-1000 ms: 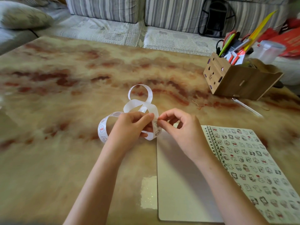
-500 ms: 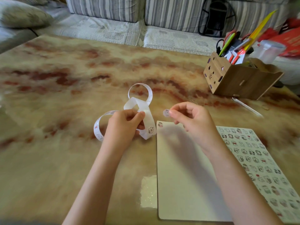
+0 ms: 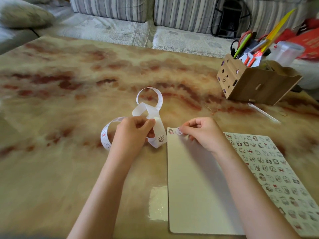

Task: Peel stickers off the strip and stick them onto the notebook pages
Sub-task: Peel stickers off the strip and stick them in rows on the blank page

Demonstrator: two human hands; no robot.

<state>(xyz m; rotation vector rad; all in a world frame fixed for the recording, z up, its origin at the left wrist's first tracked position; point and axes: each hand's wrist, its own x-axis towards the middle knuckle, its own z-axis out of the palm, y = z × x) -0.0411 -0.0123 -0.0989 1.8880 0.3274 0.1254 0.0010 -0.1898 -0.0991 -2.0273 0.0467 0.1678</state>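
While the left hand (image 3: 133, 133) pinched the curling, floppy strip (image 3: 156, 125), the right hand (image 3: 202, 133) gripped a flimsy sticker (image 3: 178, 131) by its edge, touching the notebook (image 3: 195, 187) page's far-left corner.

L hand (image 3: 133, 133) fingers curled, pinching, R hand (image 3: 202, 133) thumb+forefinger pinched, both forearms extended fwd

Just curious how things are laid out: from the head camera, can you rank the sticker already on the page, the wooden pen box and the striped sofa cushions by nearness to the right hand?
1. Placed sticker, just left of the right hand.
2. Wooden pen box, far right.
3. Striped sofa cushions, beyond the table.
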